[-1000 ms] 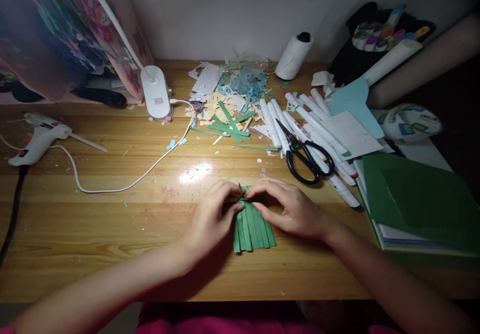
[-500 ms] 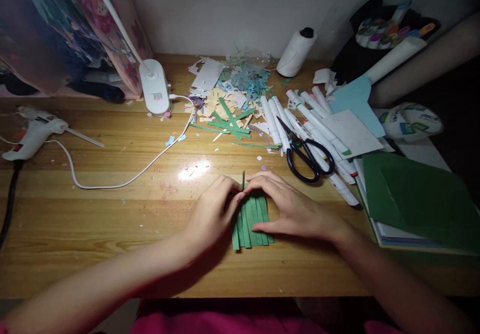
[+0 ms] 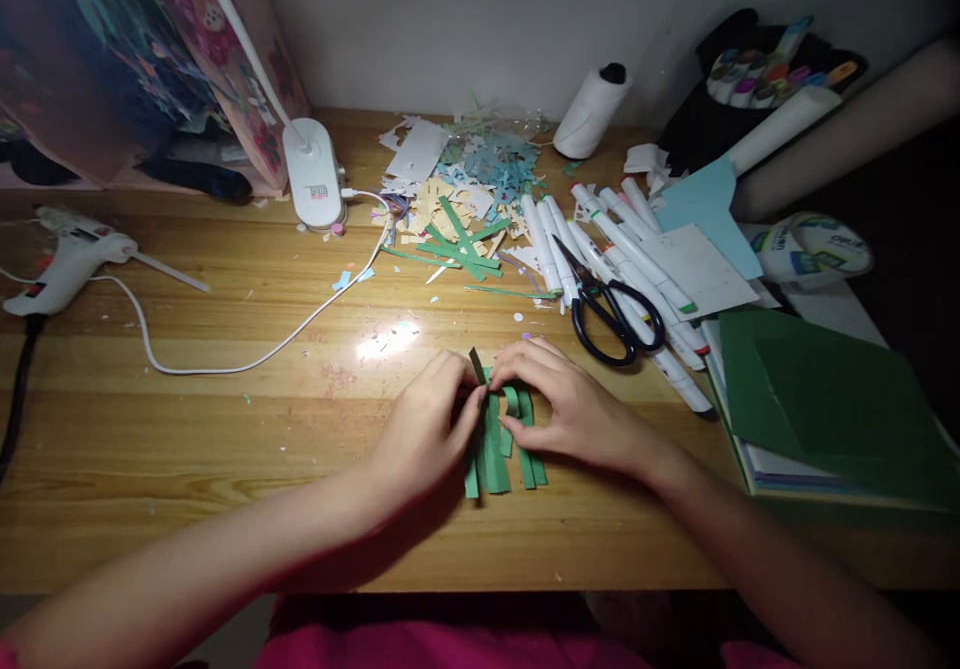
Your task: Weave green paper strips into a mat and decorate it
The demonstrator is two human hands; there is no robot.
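Green paper strips lie side by side on the wooden table between my hands, their lower ends toward me. My left hand is closed at their upper left, thumb and fingers pinched on a dark narrow strip that sticks up at an angle. From the right, my right hand arches over the strips, fingertips at the top and thumb lower down. One strip in its grasp is bent into a curl. Fingers hide the upper ends of several strips.
Black-handled scissors rest on white markers at the right. Behind lie paper scraps and a thread spool. A glue gun, white cable and lamp base occupy the left; green sheets the right.
My right thumb has moved up and inward, and one middle strip now curls upward instead of lying flat. The dark strip at my left fingers has tilted to the left.
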